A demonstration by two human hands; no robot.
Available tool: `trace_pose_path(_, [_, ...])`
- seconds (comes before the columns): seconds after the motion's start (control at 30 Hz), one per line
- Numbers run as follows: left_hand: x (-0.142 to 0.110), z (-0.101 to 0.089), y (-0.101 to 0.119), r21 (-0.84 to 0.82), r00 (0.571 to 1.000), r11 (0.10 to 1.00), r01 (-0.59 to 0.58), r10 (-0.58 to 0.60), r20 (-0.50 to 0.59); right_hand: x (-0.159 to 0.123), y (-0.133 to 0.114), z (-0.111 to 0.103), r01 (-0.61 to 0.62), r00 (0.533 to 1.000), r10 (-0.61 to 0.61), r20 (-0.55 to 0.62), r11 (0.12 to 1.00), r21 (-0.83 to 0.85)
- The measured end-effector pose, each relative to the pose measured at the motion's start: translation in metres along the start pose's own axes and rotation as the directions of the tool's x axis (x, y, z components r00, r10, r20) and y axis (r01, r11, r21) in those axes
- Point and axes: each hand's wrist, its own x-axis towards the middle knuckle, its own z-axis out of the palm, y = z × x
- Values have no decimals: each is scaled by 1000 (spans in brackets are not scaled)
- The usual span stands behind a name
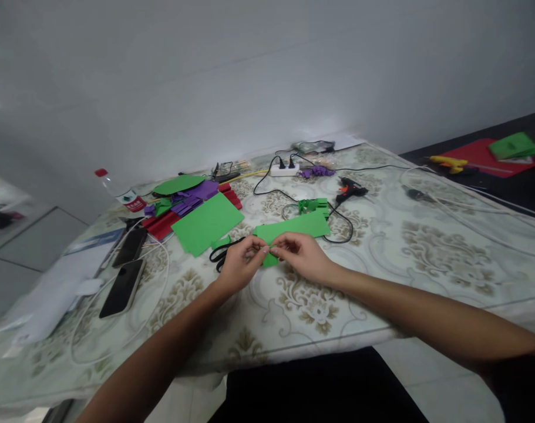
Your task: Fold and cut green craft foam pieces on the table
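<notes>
Close together at the middle of the table, my left hand (245, 260) and my right hand (299, 254) both pinch a small green paper piece (270, 258). Fingertips cover part of it, so its full shape is hidden. Just beyond my fingers lies a long green paper strip (296, 225). Black-handled scissors (223, 252) rest beside my left hand, partly covered by it and by a green scrap. Farther back sits a bundle of fringed green paper (313, 206).
Green sheets (209, 223), purple paper (197, 195) and red paper (159, 226) are piled left. Two phones (123, 288), a bottle (123, 192) and a white cable lie farther left. A black glue gun (350, 189) and power strip (285, 170) stand behind; a yellow glue gun (448, 163) is far right.
</notes>
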Motion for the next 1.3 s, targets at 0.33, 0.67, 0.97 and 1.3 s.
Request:
trace_pose_path(0.33, [-1,0,0,10,998,999,-51,51,-31,1,-1,0,-7,1000,7,-6,1000,4])
trace_pose_path(0.67, [-1,1,1,23,997,998,-52,53,-57,0,-3,0,17,1000,-17,7,1000,-2])
trace_pose_path(0.97, [-1,1,2,18,997,999,-42,43,-60,0,-3,1,1,1000,-1,-3,1000,23])
trace_pose_path(1.3, [-3,0,2,-3,999,1000,-12,11,-40,-1,-4,1,37,999,-38,-15,998,-47])
